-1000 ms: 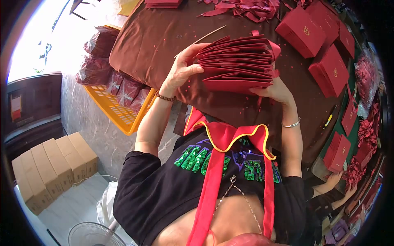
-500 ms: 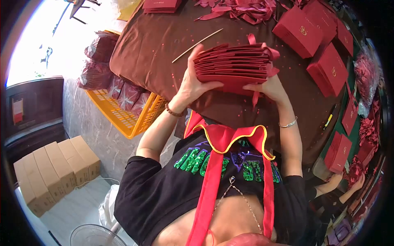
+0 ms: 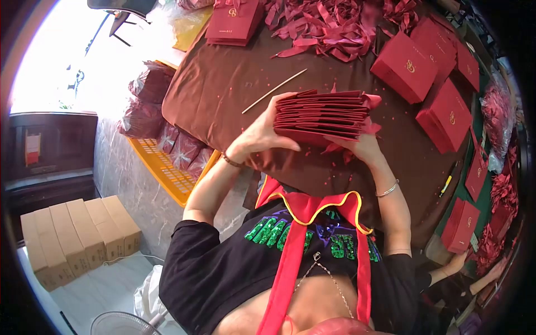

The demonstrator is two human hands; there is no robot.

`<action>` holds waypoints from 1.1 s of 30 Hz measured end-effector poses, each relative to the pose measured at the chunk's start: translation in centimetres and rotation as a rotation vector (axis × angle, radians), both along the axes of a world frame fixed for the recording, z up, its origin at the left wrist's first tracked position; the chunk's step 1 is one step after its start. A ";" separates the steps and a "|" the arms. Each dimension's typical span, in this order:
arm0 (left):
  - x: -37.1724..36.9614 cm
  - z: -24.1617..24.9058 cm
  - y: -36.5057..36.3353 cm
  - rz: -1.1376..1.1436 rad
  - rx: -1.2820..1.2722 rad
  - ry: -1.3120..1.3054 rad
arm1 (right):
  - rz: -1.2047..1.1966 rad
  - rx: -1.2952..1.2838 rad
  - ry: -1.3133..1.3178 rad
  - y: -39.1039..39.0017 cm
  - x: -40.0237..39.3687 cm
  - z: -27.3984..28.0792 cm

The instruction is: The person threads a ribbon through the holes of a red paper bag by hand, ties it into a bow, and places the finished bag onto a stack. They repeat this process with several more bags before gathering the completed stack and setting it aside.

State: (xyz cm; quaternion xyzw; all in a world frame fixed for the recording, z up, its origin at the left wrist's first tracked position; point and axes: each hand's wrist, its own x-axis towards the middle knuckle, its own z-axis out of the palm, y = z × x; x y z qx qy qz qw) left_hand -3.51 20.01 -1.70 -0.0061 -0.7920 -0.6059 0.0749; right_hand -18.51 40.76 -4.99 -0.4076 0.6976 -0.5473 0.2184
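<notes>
A thick stack of dark red paper gift bags [image 3: 321, 118] is held above the brown-covered table, folded edges towards me. My left hand [image 3: 259, 133] is cupped round the stack's left end, its fingers along the far side and its thumb in front. At the right end, my right hand [image 3: 363, 146] grips the stack, thumb on the near face and the other fingers mostly hidden. Red ribbon [image 3: 373, 101] sticks out beside the right hand. Beyond the stack, a thin pale stick [image 3: 273, 91] lies on the brown cloth [image 3: 215, 103].
Loose red ribbons [image 3: 335, 30] are heaped at the far edge. Red bags [image 3: 405, 67] with gold logos stand at the right, near a yellow-black pen [image 3: 445, 186]. A yellow crate [image 3: 167, 180] holds wrapped bundles at the left. Another person's hand [image 3: 455, 263] shows at lower right.
The stack and both hands sit lower in view, and the stack's ends have shifted slightly. My left thumb has come away from the stack's front face. The table scene has also shifted down.
</notes>
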 end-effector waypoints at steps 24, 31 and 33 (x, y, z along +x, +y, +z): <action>-0.1 10.9 -9.0 0.200 0.059 -0.338 | -0.127 -0.094 0.097 2.5 -2.2 2.9; 7.5 7.5 -21.4 0.499 0.349 -0.394 | -0.216 0.035 0.084 2.8 -2.0 0.4; 7.7 6.0 -24.8 0.546 0.316 -0.443 | -0.271 0.040 0.081 1.9 -2.2 -0.3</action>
